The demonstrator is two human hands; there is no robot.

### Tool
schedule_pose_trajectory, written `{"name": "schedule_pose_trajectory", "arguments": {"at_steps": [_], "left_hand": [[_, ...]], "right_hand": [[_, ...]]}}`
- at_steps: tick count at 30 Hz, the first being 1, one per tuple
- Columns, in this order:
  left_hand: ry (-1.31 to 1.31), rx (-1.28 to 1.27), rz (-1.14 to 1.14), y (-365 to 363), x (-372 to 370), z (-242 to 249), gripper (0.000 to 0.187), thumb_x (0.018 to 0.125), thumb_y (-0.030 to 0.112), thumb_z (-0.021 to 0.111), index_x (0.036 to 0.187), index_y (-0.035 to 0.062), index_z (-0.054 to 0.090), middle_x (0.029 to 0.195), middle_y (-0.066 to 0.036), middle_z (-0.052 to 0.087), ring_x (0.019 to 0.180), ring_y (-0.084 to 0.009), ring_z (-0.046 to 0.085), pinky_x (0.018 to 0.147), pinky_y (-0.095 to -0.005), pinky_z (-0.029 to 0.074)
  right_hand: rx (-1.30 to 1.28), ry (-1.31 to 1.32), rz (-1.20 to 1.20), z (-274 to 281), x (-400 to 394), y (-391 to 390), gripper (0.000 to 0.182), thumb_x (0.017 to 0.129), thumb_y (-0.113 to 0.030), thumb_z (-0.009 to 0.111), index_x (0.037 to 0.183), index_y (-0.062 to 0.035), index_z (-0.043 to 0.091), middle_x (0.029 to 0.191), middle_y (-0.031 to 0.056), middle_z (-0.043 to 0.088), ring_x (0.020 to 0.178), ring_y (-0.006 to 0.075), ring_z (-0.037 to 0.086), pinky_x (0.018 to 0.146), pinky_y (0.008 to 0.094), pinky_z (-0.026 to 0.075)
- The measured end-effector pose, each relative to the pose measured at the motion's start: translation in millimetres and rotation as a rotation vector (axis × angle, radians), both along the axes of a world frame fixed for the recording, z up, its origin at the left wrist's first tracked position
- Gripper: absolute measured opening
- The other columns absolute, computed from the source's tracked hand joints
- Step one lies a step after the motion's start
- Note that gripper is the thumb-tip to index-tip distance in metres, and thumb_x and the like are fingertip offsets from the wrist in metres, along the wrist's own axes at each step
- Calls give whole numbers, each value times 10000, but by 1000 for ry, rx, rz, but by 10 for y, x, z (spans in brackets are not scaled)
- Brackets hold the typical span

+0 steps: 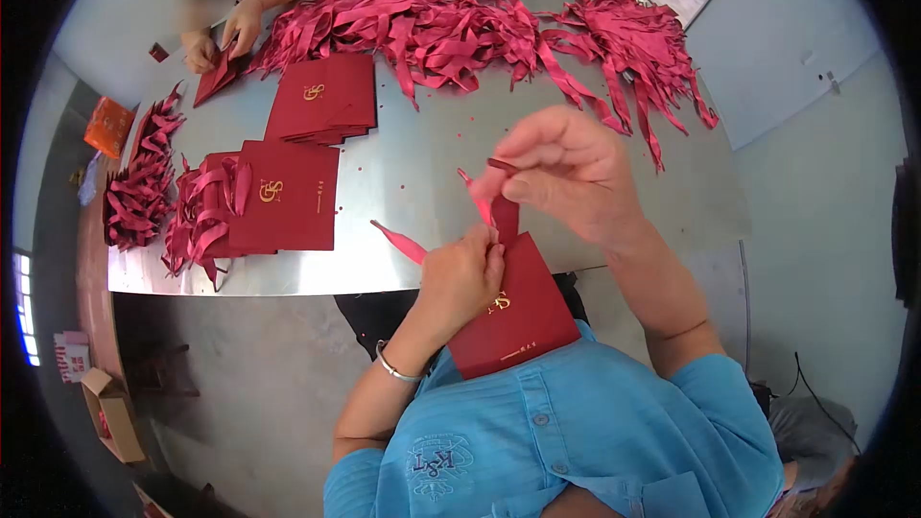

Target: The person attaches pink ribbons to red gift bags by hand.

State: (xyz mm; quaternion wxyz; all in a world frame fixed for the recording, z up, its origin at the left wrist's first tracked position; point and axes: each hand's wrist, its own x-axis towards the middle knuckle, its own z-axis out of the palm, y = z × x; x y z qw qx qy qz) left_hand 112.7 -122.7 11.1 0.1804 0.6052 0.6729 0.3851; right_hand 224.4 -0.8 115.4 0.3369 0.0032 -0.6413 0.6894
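A red paper bag [526, 312] with gold lettering lies against the front of my blue shirt, tilted. My left hand [459, 278], with a bangle on its wrist, is closed on the bag's top edge and on a pink-red ribbon [403, 243] whose end sticks out to the left. Above the bag, my right hand [571, 177] pinches a dark red strip [502, 165] between thumb and forefinger. More ribbon [477, 194] stands up between the two hands. My left fingers hide where ribbon and bag meet.
Piles of pink-red ribbons [413, 24] [638, 48] cover the far side of the metal table [403, 149]. Stacked red bags [321, 96] [288, 197] stand at left, some with ribbon handles [201, 206]. Across the table, another person's hands [230, 34] hold a red bag [219, 77].
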Motion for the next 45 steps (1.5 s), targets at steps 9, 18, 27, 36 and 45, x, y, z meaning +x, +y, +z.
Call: {"name": "schedule_pose_trajectory", "arguments": {"at_steps": [9, 18, 27, 36, 45], "left_hand": [[-199, -31, -73, -51, -91, 66, 233, 782, -1, 649, 997, -17, 563, 901, -202, 660, 886, -406, 649, 740, -427, 538], [175, 163, 22, -284, -321, 356, 217, 759, -14, 656, 965, 39, 617, 797, -107, 673, 804, -299, 641, 747, -405, 480], [-17, -23, 112, -517, -473, 203, 158, 856, -30, 598, 980, 18, 682, 837, -106, 709, 680, -210, 679, 603, -310, 524], [-541, -184, 107, -449, -564, 217, 160, 917, -55, 533, 966, -10, 679, 764, -20, 653, 565, -42, 522, 503, -204, 440], [-562, -154, 90, -516, -560, 197, 170, 913, -55, 537, 978, -14, 689, 736, -18, 646, 549, -42, 530, 491, -204, 438]], "right_hand": [[247, -302, -127, -526, 260, -423, 103, 862, 69, 646, 949, 32, 606, 909, 128, 677, 821, 177, 682, 714, 294, 555], [645, -291, -282, -947, 259, -508, 169, 754, 30, 714, 889, -29, 631, 807, 93, 656, 712, 238, 651, 624, 324, 516], [676, -345, -322, -989, 186, -520, 167, 778, 48, 704, 909, -25, 631, 815, 88, 665, 708, 220, 653, 613, 317, 514], [721, -388, -428, -949, 34, -481, 142, 794, 32, 696, 907, -25, 630, 868, 103, 675, 762, 250, 656, 656, 333, 523], [755, -504, -342, -764, 35, -446, 147, 776, 13, 702, 897, -32, 630, 851, 87, 664, 770, 262, 633, 681, 355, 507]]}}
